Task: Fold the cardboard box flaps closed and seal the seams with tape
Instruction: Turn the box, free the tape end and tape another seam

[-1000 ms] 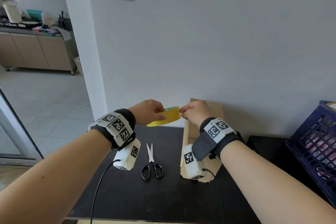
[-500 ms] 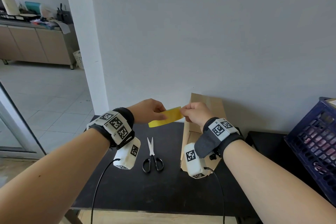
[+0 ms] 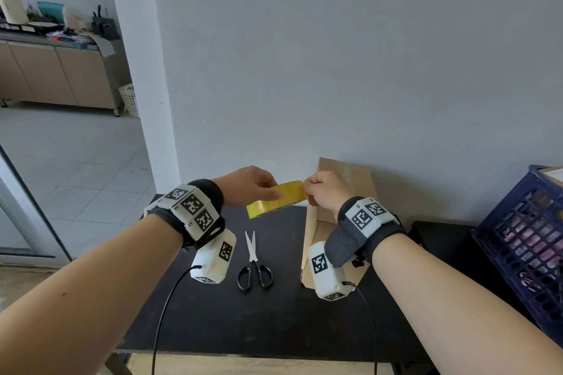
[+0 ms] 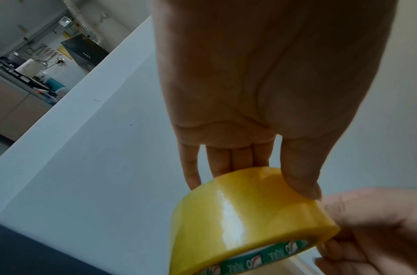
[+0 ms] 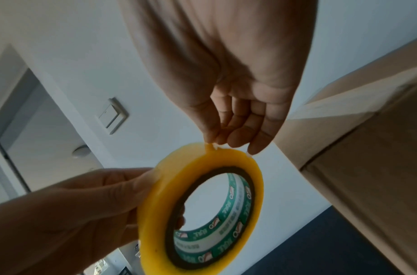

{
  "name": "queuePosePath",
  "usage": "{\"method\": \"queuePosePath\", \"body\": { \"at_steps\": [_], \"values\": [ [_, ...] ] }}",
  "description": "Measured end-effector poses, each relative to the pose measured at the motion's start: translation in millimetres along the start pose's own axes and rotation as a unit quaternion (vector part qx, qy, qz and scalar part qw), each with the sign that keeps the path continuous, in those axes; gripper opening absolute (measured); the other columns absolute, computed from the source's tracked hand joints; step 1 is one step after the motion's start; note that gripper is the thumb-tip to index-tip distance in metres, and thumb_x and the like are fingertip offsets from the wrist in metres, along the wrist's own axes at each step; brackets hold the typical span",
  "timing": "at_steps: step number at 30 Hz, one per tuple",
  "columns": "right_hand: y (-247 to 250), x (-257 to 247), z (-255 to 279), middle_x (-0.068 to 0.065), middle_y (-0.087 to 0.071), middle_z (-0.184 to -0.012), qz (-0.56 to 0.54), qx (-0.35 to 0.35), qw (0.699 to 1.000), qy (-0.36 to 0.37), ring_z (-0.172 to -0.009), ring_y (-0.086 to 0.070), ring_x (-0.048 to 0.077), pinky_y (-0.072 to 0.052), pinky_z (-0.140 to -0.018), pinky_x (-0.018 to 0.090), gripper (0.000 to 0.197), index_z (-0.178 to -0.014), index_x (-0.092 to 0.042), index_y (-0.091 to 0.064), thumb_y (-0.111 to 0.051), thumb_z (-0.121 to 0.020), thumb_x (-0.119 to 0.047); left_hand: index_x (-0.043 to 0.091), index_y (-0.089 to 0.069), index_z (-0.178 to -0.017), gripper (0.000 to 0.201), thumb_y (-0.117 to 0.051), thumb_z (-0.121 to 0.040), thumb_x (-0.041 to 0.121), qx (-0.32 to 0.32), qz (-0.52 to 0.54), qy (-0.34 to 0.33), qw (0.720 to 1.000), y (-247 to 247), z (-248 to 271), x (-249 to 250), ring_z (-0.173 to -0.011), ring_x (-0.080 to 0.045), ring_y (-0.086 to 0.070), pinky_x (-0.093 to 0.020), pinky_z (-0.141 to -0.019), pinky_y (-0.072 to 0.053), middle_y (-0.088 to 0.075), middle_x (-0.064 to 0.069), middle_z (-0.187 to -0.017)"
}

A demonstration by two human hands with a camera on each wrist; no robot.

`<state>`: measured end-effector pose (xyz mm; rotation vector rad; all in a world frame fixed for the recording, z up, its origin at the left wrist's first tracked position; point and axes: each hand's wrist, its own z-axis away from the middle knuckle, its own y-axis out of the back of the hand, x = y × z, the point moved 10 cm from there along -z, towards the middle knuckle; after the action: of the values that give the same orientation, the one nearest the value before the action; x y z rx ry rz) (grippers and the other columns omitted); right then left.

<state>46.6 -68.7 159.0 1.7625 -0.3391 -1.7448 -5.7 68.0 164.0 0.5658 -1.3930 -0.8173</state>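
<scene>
A yellow tape roll with a green-printed core is held in the air above the black table. My left hand grips the roll between thumb and fingers. My right hand pinches the tape's loose end at the roll's rim, fingers curled. The roll shows its open core in the right wrist view. The brown cardboard box stands on the table against the wall, right behind my right hand, partly hidden by the wrist.
Black-handled scissors lie on the table between my arms, blades pointing away. A dark blue plastic crate stands at the right edge. The grey wall is close behind the box. A kitchen doorway opens at the left.
The roll has turned a little in my hands, so more of its yellow face and side shows. Both hands have stayed close together above the table.
</scene>
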Motion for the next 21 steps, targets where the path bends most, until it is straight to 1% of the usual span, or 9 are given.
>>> {"method": "queuePosePath", "body": {
  "at_steps": [2,5,7,9,11,13,17,19,21],
  "values": [
    [-1.2,1.6,0.8,0.004,-0.055,-0.064,-0.031,-0.022,0.999,-0.02,-0.057,-0.051,0.015,-0.05,-0.072,0.032,0.024,-0.069,-0.012,-0.057,-0.055,-0.091,-0.005,0.011,-0.062,-0.112,0.029,-0.055,-0.093,0.032,-0.005,-0.005,0.002,1.0,-0.2,0.7,0.4,-0.089,-0.014,-0.052,-0.022,-0.077,-0.04,-0.059,0.002,-0.096],
    [-3.4,4.3,4.8,0.008,-0.056,-0.067,-0.062,-0.06,0.995,-0.051,-0.056,-0.051,0.016,-0.048,-0.06,0.025,0.026,-0.069,-0.008,-0.057,-0.052,-0.091,0.005,0.011,-0.062,-0.111,0.028,-0.055,-0.093,0.032,-0.015,-0.01,0.003,1.0,-2.3,2.8,0.1,-0.089,-0.013,-0.052,-0.019,-0.073,-0.04,-0.059,0.003,-0.095],
    [-2.3,7.1,6.8,0.008,-0.057,-0.068,-0.079,-0.072,0.992,-0.067,-0.056,-0.051,0.016,-0.047,-0.057,0.023,0.026,-0.069,-0.007,-0.059,-0.052,-0.089,0.008,0.011,-0.063,-0.111,0.028,-0.056,-0.092,0.031,-0.018,-0.012,0.002,1.0,-2.7,3.7,1.5,-0.089,-0.012,-0.052,-0.019,-0.074,-0.04,-0.059,0.003,-0.096],
    [0.9,10.2,7.5,0.008,-0.059,-0.068,-0.107,-0.067,0.989,-0.08,-0.057,-0.053,0.015,-0.048,-0.059,0.022,0.019,-0.072,-0.008,-0.061,-0.059,-0.087,0.003,0.012,-0.063,-0.11,0.027,-0.056,-0.092,0.031,-0.015,-0.014,0.002,1.0,-1.4,3.0,3.6,-0.09,-0.013,-0.053,-0.021,-0.078,-0.04,-0.059,0.003,-0.096],
    [2.8,12.4,8.6,0.006,-0.061,-0.069,-0.129,-0.064,0.985,-0.091,-0.059,-0.055,0.014,-0.049,-0.063,0.024,0.011,-0.076,-0.008,-0.061,-0.067,-0.086,-0.009,0.013,-0.063,-0.109,0.026,-0.056,-0.092,0.031,-0.013,-0.013,-0.001,1.0,0.3,2.3,6.5,-0.09,-0.013,-0.053,-0.022,-0.081,-0.041,-0.06,0.004,-0.096],
    [4.7,13.5,8.2,0.003,-0.06,-0.069,-0.129,-0.06,0.985,-0.094,-0.06,-0.055,0.013,-0.049,-0.064,0.025,0.014,-0.076,-0.01,-0.06,-0.07,-0.084,-0.016,0.013,-0.063,-0.11,0.026,-0.057,-0.092,0.031,-0.014,-0.01,-0.004,1.0,1.1,2.8,9.9,-0.089,-0.013,-0.053,-0.021,-0.079,-0.041,-0.06,0.004,-0.095],
    [4.5,10.8,8.1,0.006,-0.056,-0.069,-0.171,-0.056,0.98,-0.089,-0.058,-0.05,0.014,-0.048,-0.06,0.023,0.017,-0.073,-0.01,-0.057,-0.066,-0.087,-0.01,0.013,-0.063,-0.112,0.027,-0.055,-0.093,0.031,-0.013,-0.009,-0.005,1.0,3.2,3.1,14.9,-0.092,-0.013,-0.053,-0.024,-0.083,-0.039,-0.06,0.002,-0.099],
    [7.5,8.0,7.0,0.006,-0.055,-0.069,-0.163,-0.044,0.983,-0.074,-0.057,-0.049,0.014,-0.048,-0.058,0.022,0.019,-0.071,-0.01,-0.056,-0.065,-0.088,-0.01,0.013,-0.062,-0.112,0.028,-0.054,-0.093,0.032,-0.014,-0.004,0.0,1.0,3.5,3.0,15.2,-0.093,-0.014,-0.052,-0.025,-0.085,-0.039,-0.06,0.002,-0.1],
    [12.6,3.6,5.6,0.006,-0.054,-0.066,-0.139,-0.024,0.989,-0.054,-0.056,-0.049,0.015,-0.047,-0.058,0.022,0.022,-0.068,-0.011,-0.056,-0.065,-0.088,-0.01,0.012,-0.062,-0.112,0.03,-0.053,-0.094,0.034,-0.013,-0.002,0.006,1.0,3.6,2.9,15.9,-0.092,-0.014,-0.052,-0.025,-0.083,-0.039,-0.06,0.001,-0.098]
  ]
}}
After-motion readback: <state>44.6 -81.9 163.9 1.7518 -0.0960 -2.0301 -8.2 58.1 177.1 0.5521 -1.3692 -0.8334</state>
